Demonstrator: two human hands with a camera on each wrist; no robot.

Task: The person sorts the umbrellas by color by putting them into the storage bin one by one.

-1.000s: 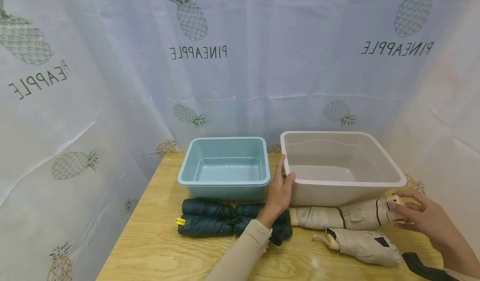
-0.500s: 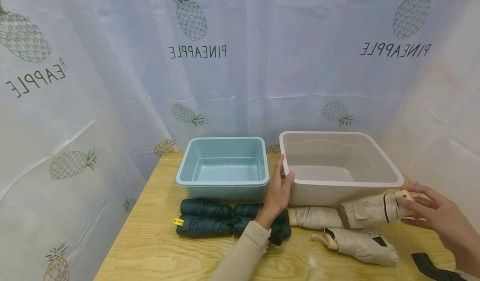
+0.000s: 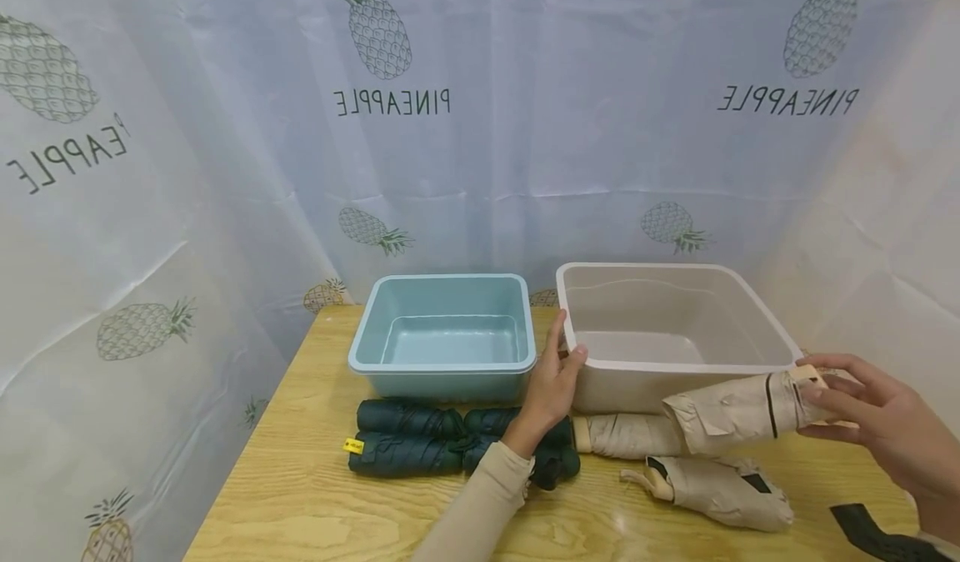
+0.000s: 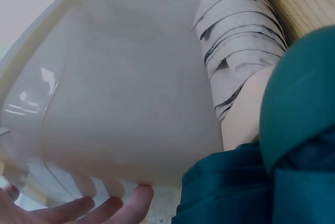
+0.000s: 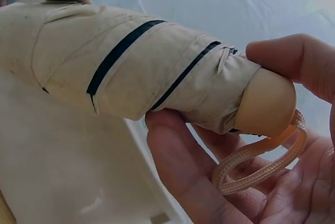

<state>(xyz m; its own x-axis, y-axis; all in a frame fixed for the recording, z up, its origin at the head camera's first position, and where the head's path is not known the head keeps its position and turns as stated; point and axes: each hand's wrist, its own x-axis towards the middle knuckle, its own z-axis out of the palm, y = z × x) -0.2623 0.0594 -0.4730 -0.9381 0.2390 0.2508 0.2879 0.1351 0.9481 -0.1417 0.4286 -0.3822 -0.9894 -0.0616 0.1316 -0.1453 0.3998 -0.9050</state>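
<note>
My right hand pinches the handle end of a beige folded umbrella between thumb and fingers. In the right wrist view its pale handle and wrist loop show. The umbrella tilts up to the right, overlapping the front of the beige basin. At that basin's left front corner, my left hand touches the rim and side; in the left wrist view its fingers lie straight beside the wall. Another beige folded umbrella lies along the basin's front, and a third lies nearer me.
A blue basin stands left of the beige one. Several dark green folded umbrellas lie in front of it, partly behind my left wrist. The wooden table backs onto a curtain printed with pineapples.
My right hand has raised the beige umbrella's handle end and drawn it slightly right, tilting it off its place by the basin. My left hand stays at the basin's corner.
</note>
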